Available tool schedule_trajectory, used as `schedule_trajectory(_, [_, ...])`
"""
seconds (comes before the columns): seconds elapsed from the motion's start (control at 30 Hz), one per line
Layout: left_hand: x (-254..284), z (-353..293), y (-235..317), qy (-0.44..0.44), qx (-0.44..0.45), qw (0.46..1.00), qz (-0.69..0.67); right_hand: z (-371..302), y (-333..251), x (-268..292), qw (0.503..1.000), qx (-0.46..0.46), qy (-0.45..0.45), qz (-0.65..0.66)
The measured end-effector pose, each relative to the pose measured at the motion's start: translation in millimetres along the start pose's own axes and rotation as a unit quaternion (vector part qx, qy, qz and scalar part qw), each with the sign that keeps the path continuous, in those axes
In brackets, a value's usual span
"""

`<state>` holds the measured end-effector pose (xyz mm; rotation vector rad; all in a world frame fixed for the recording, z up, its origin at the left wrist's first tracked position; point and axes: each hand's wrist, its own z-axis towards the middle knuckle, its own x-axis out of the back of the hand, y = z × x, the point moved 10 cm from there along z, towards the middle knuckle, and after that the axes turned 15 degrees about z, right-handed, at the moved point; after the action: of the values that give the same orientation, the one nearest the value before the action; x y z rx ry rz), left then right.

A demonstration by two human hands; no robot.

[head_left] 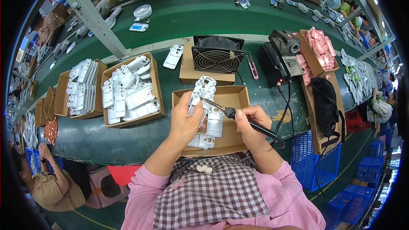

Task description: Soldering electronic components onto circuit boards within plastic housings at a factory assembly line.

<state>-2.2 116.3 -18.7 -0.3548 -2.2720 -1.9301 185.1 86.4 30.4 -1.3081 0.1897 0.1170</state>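
Note:
My left hand (186,117) is closed on a white plastic housing (205,86), held tilted up over a shallow cardboard box (233,136). In my right hand (253,124) is a soldering iron (230,113), gripped by its dark handle. Its metal shaft points left, and the tip reaches the housing near my left thumb; whether it touches cannot be made out. Below the housing, more white housings (216,123) lie in the box. The iron's cable bends away to the right of my hand.
Behind the box, a black fan (217,57) stands on cardboard. Left are cartons of white housings (128,89). Right are a pink-handled cutter (252,67), a black soldering station (275,59) with cables, and a box of pink parts (319,49). A green conveyor (179,21) carries small fans; co-workers sit nearby.

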Motion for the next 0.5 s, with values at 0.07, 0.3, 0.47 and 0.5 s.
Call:
schedule_trajectory(0.07, [0,0,0,-0.002,0.008,1.0,-0.013,-1,-2,2,1.0,0.008,0.004,-0.006])
schedule_trajectory(0.3, [-10,4,-4,-0.075,-0.001,0.977,-0.199,-9,-5,19,0.994,0.068,0.048,0.077])
schedule_trajectory(0.47, [-12,6,-7,-0.089,0.023,0.964,-0.251,-8,-9,15,0.993,0.074,0.041,0.081])
schedule_trajectory(0.5, [-13,6,-6,-0.09,0.023,0.963,-0.251,-8,-10,13,0.995,0.073,0.038,0.064])
